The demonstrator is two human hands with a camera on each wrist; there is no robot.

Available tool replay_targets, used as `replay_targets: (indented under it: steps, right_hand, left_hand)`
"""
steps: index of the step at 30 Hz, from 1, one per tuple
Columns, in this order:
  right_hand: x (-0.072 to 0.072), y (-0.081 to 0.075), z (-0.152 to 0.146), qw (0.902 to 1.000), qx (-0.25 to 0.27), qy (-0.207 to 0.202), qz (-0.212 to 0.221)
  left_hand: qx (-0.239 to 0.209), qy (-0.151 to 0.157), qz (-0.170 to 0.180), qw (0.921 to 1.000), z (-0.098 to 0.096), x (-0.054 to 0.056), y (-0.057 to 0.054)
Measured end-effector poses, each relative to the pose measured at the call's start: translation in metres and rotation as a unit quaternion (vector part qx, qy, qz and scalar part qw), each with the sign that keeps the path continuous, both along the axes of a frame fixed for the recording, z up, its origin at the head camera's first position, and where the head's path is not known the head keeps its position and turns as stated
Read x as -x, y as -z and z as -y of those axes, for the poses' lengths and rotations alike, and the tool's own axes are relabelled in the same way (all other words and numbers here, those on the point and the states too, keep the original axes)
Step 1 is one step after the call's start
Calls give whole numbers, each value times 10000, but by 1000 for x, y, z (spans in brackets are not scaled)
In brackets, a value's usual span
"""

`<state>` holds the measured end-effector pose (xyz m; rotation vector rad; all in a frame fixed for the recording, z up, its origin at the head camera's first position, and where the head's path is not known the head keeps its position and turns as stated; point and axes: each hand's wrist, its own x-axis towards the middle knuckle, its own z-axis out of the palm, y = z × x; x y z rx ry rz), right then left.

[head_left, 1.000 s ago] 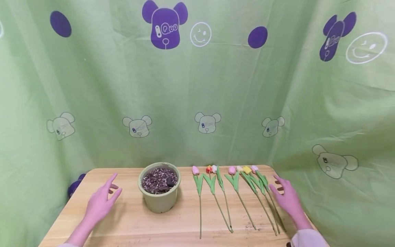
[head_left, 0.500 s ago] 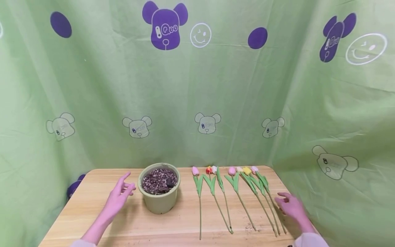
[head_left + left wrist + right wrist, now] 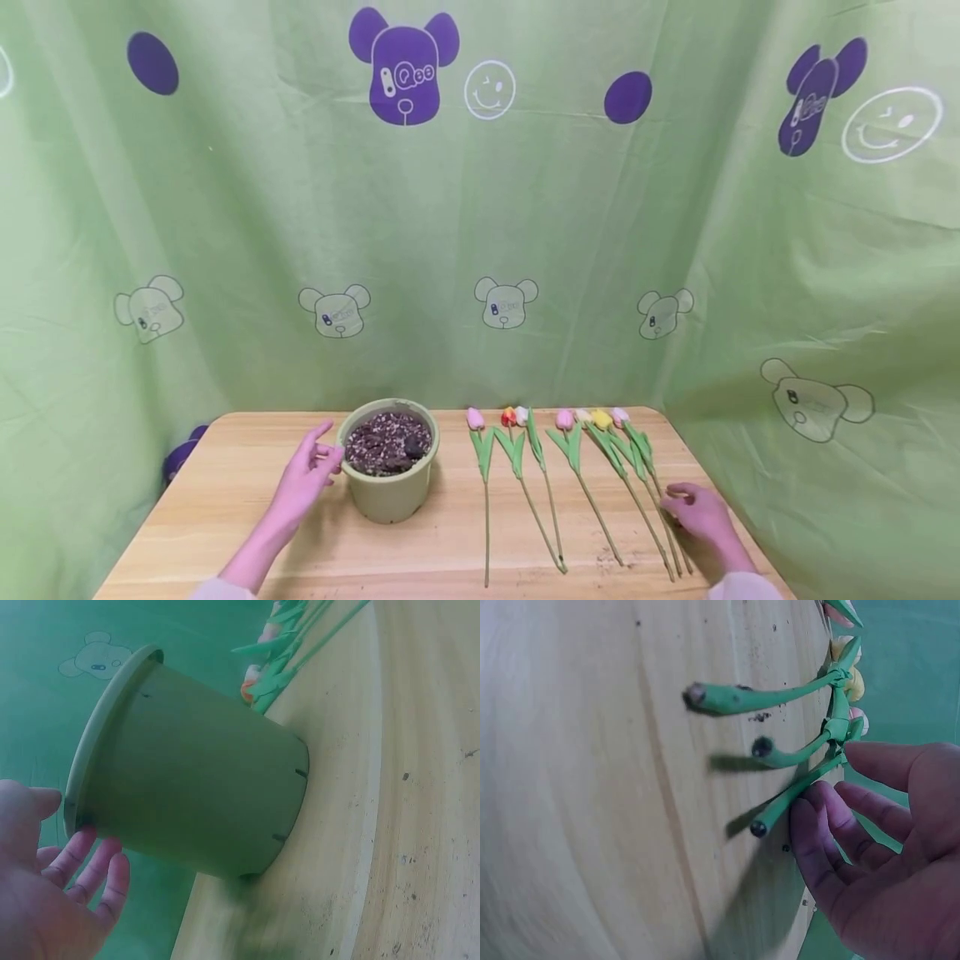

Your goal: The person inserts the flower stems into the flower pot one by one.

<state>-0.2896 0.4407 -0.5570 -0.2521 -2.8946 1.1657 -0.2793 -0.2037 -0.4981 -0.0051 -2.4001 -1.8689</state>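
My left hand (image 3: 303, 475) is at the left side of a green plastic flowerpot (image 3: 390, 496) filled with dark, speckled soil (image 3: 386, 442). In the left wrist view its fingertips (image 3: 84, 838) meet the pot wall just under the rim, with the thumb held apart near the rim's edge. On the right, my right hand (image 3: 701, 512) is low over the table beside the rightmost artificial tulip (image 3: 620, 415), which has a pale pink head. Its thumb and loosely bent fingers (image 3: 804, 825) lie on either side of that green stem (image 3: 787, 801), close to it.
Several more artificial tulips lie spread to the left, among them a yellow one (image 3: 601, 419), a red-orange one (image 3: 508, 416) and a pink one (image 3: 476, 418). Dark soil crumbs dot the wooden table (image 3: 420, 567). A green patterned curtain (image 3: 420, 217) hangs behind and at both sides.
My left hand has moved right, from open space to the pot's rim. My right hand has lowered and come in to the rightmost tulip's stem, its fingers bending more.
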Motion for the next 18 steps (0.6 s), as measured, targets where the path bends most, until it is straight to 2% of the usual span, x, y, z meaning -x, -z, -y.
replay_targets:
  steps: [9,18]
  right_hand:
    - [-1,-4,8,9998,-25,175,-21]
    - [2,6,1,9997,40,222,-19]
  left_hand:
    - [-475,56,-36,9988,-4,2,1]
    - [-656,64,15,9978,-6,0,3]
